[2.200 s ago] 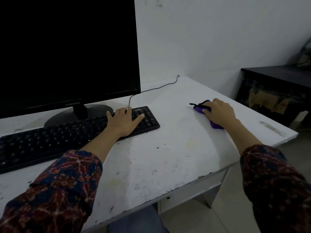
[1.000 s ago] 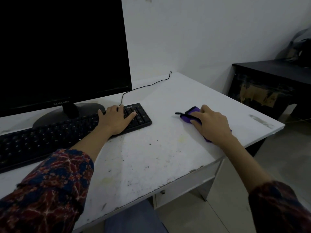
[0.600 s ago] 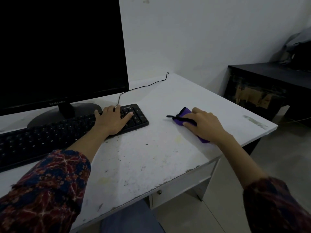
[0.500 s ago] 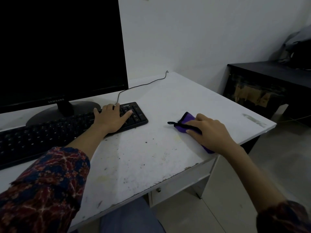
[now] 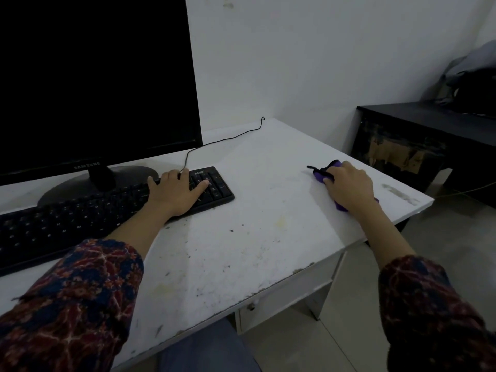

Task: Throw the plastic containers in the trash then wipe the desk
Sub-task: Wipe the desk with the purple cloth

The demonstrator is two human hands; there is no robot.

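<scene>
My right hand (image 5: 349, 185) lies cupped over a bunched purple cloth (image 5: 320, 178) with a black strap, on the right part of the white desk (image 5: 263, 232). Its fingers curl over the cloth's front edge, and more purple shows at the wrist. My left hand (image 5: 175, 191) rests flat on the right end of the black keyboard (image 5: 80, 218), fingers straight. The desk top is stained and speckled with dark crumbs. No plastic container is in view.
A large dark monitor (image 5: 94, 81) on a round stand fills the left. The keyboard's cable (image 5: 222, 140) runs toward the back wall. A black side table (image 5: 434, 146) stands to the right across a gap. A drawer with a knob (image 5: 251, 306) sits under the desk.
My right hand has slid the purple cloth away from me and to the right across the desk. My left hand has stayed on the keyboard.
</scene>
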